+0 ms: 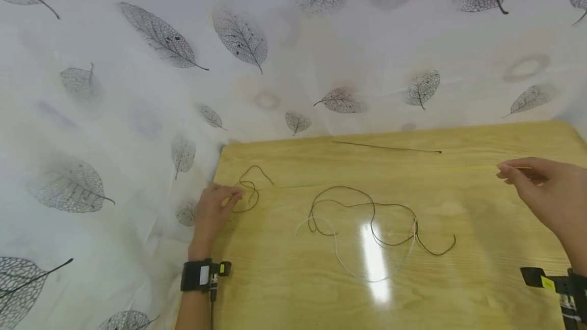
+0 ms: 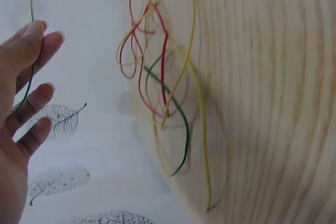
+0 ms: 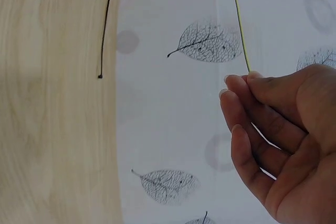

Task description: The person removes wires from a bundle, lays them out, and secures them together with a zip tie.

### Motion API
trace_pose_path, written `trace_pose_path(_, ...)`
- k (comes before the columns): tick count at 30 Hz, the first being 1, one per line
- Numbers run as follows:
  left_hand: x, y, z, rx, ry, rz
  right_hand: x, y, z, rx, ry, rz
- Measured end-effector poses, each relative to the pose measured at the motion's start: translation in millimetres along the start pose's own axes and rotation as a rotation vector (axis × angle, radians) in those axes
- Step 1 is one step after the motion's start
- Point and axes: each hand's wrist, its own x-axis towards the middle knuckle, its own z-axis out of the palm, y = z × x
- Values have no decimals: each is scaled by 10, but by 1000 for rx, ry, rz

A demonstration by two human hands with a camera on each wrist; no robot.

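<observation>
A thin cord [image 1: 468, 168] runs across the table between the two hands. My left hand [image 1: 215, 208] pinches it between thumb and fingertips at the table's left edge; in the left wrist view the cord [image 2: 32, 72] is green there and paler above. At the right, my right hand [image 1: 545, 187] pinches the yellow end [image 3: 240, 24] between thumb and index finger, its other fingers loosely bent. Near the left hand lies a tangle of loose cord, with red [image 2: 165, 51], yellow [image 2: 203, 129] and green [image 2: 185, 114] strands in the left wrist view.
Mid-table, a dark cord [image 1: 390, 204] lies in loose loops with a white cord [image 1: 337, 251] across it. Toward the back lies a straight dark cord [image 1: 387, 146], knotted at one end. A leaf-patterned white sheet [image 1: 275, 39] hangs around the wooden table [image 1: 275, 279].
</observation>
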Motion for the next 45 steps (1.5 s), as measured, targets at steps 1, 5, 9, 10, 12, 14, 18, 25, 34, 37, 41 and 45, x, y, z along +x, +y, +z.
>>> trace_pose_path(1, -9, 26, 34, -4, -13, 6, -44, 65, -2, 23, -5, 14)
trace_pose_path(5, -84, 115, 162, -11, -71, 43, -228, 273, -1, 24, -78, 37)
trace_pose_path(9, -144, 201, 253, -52, -108, 26, -373, 393, 11, -42, -205, 65)
trace_pose_path(10, -151, 223, 274, -57, -116, 16, -402, 413, 16, -57, -228, 76)
trace_pose_path(12, -165, 263, 302, -70, -134, 1, -437, 426, 43, -87, -268, 61)
trace_pose_path(14, -170, 303, 335, -75, -151, 4, -459, 422, 76, -109, -287, 19)
trace_pose_path(18, -161, 375, 412, -92, -171, 42, -468, 383, 158, -100, -322, -42)
trace_pose_path(25, -171, 468, 534, -110, -229, 46, -491, 313, 309, -72, -430, -19)
trace_pose_path(34, -186, 549, 600, -88, -308, 28, -528, 205, 465, -32, -525, -45)
trace_pose_path(37, -183, 544, 609, -78, -304, 45, -533, 178, 458, -16, -567, -74)
trace_pose_path(41, -183, 534, 597, -84, -317, 40, -548, 161, 428, 8, -625, -105)
trace_pose_path(45, -185, 522, 585, -81, -342, 22, -566, 148, 408, 36, -671, -126)
